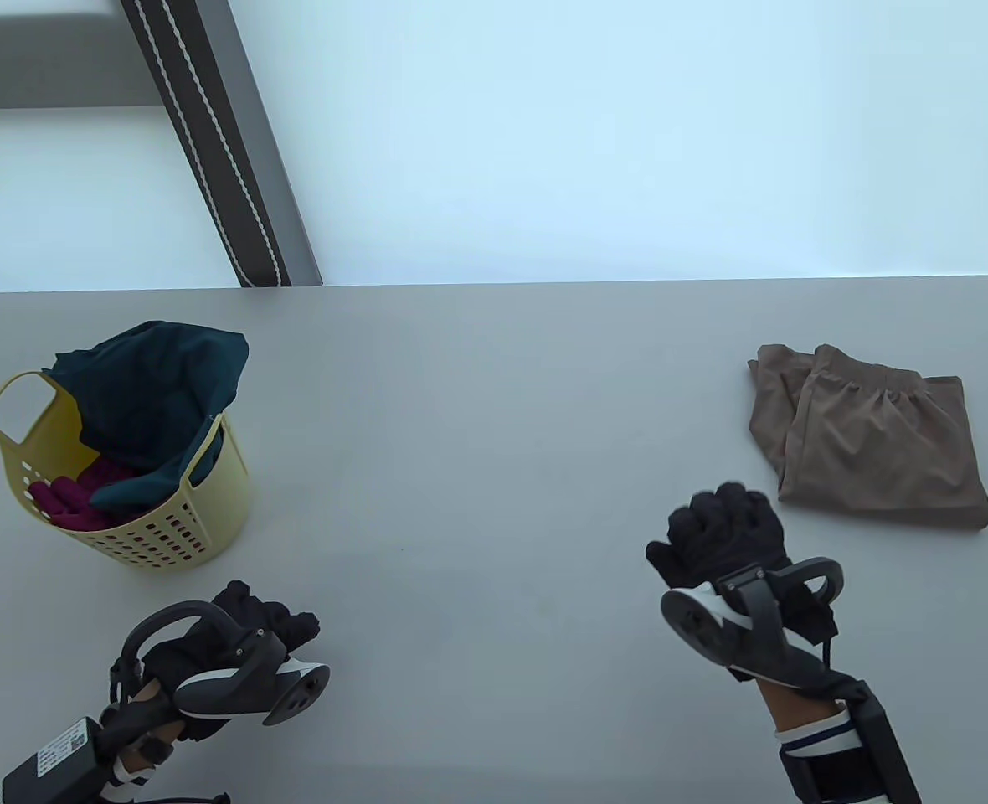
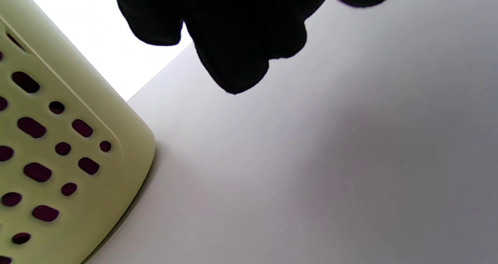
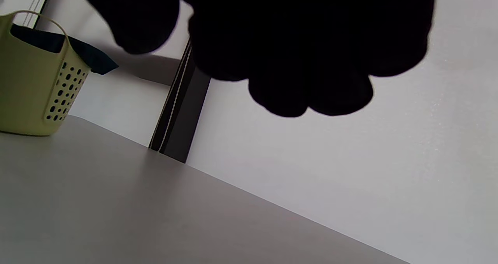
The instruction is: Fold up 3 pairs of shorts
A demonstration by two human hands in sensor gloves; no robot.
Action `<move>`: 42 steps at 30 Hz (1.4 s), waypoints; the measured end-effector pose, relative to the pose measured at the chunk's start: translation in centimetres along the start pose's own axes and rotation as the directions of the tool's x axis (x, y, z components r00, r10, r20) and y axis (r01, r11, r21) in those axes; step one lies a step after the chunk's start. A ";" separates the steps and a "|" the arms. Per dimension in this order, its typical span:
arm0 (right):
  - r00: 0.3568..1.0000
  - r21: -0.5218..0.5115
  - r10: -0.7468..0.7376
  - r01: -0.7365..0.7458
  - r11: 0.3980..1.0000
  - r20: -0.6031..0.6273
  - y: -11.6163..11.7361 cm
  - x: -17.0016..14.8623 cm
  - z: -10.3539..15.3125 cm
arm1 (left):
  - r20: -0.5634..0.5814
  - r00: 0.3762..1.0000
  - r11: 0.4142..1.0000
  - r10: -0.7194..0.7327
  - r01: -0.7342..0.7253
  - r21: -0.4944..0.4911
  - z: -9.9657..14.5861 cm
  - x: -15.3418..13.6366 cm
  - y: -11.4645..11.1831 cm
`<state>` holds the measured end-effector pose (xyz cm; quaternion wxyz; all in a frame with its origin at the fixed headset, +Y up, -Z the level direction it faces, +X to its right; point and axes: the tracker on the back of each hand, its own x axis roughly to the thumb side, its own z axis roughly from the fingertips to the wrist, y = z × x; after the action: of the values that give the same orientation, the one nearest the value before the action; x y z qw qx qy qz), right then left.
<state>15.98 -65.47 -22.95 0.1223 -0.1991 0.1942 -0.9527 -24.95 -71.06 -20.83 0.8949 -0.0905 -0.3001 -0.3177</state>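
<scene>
Folded brown shorts (image 1: 871,440) lie at the table's right side. A yellow perforated basket (image 1: 184,523) (image 2: 58,170) (image 3: 27,81) at the left holds dark teal shorts (image 1: 155,394) (image 3: 93,60) draped over its rim and a maroon garment (image 1: 75,498) beneath them. My left hand (image 1: 272,615) (image 2: 237,34) hovers near the front edge, right of the basket's base, fingers loosely curled and holding nothing. My right hand (image 1: 724,523) (image 3: 307,62) hangs just left of the brown shorts' near corner, fingers loosely curled, empty and apart from the cloth.
The grey table (image 1: 477,469) spreads between the basket and the brown shorts. Its far edge runs across the middle of the table view. A dark post with a white cord (image 1: 226,159) (image 3: 175,112) stands beyond that edge.
</scene>
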 end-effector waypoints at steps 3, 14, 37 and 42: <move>0.998 0.087 0.019 -0.024 0.996 0.053 2.6 1.3 0.7 | -0.005 1.000 1.000 -0.007 0.007 -0.007 -0.1 -0.1 -0.3; 0.974 0.439 -0.224 0.215 0.872 -0.034 8.3 2.3 1.3 | -0.065 0.995 0.994 -0.082 0.077 -0.073 -1.2 -1.1 -2.5; 0.960 0.430 -0.269 0.274 0.860 -0.074 7.9 2.4 0.8 | -0.464 0.850 0.846 0.250 0.042 0.532 5.2 -16.8 12.5; 0.962 0.432 -0.261 0.272 0.860 -0.086 7.8 2.3 0.8 | -0.543 0.709 0.892 0.450 -0.381 0.241 -1.6 -22.6 11.7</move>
<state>15.47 -73.46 -24.81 0.0291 -0.1794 -0.0540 -0.9819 -30.89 -50.84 -35.19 0.9947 -0.0035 0.0012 -0.1027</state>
